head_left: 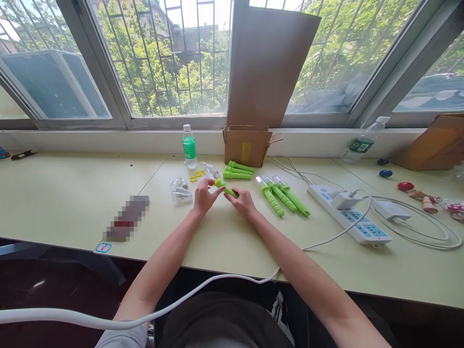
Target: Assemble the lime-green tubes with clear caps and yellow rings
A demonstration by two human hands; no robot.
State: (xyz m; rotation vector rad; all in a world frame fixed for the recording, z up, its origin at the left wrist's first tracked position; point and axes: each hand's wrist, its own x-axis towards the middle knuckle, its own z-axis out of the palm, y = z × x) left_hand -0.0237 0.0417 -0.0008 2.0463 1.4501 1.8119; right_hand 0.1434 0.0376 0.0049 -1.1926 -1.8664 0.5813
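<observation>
Leaving bare tabletop (226,241) toward six o'clock, to near edge (198,268). Twelve o'clock from there, pinching green tube (227,189) by yellow end (217,182) with left hand (205,197), by other with right hand (244,202); aiming yellow end toward ten, along ten-to-four long axis.

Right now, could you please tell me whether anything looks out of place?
The white cable does: it hangs over the front edge of the table and crosses in front of the left arm, where it might snag. No spill or damage is evident.

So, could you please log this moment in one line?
left hand: green tube, yellow end; right hand: its other end; nearby: three clear-topped tubes
</observation>
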